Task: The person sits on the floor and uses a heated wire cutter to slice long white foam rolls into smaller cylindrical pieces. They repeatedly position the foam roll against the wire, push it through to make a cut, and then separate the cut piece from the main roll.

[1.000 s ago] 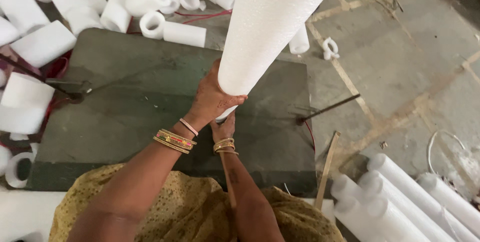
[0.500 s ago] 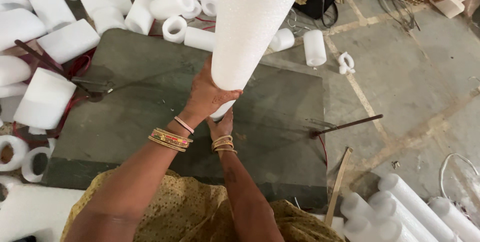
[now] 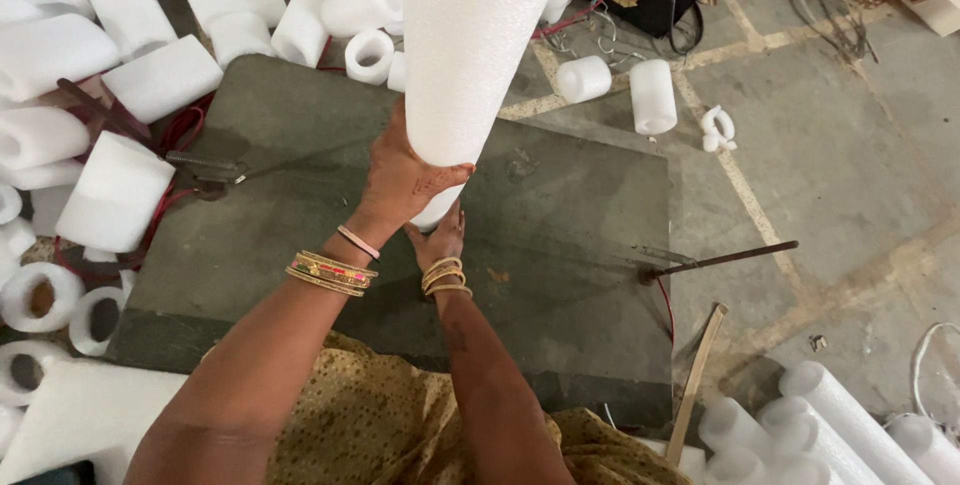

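1. Short white foam pieces (image 3: 115,195) lay heaped at the left of the dark tabletop (image 3: 560,245).
2. The left hand (image 3: 400,180) had its fingers wrapped round the lower end of the tall white foam tube (image 3: 470,55), held upright over the tabletop.
3. The right hand (image 3: 440,240) cupped the tube's base, fingers partly hidden.
4. Top-heavy, the tube might tip if either grip slackened.
5. A thin metal rod (image 3: 715,262) lay at the right edge.
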{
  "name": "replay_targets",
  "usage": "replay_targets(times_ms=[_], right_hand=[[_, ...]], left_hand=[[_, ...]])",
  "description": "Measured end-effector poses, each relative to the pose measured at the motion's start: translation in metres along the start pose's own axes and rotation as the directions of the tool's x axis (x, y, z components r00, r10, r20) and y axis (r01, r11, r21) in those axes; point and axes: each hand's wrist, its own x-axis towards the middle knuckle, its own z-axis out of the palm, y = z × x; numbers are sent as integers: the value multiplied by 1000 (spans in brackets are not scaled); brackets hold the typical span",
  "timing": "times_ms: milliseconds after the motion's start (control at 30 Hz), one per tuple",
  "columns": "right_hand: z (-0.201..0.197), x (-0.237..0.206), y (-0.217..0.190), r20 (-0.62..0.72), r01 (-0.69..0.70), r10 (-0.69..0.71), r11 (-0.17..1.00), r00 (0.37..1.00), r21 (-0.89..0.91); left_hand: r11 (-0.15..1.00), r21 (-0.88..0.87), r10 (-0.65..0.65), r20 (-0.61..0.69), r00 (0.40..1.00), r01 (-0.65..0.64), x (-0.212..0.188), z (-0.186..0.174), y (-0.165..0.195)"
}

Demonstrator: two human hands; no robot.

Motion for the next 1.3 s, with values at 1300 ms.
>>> replay_targets(times_ms=[1300], right_hand=[[-95, -1, 23, 10, -135, 142, 958, 990, -252]], left_hand=[[995, -49, 89, 18, 996, -88, 1, 100, 14]])
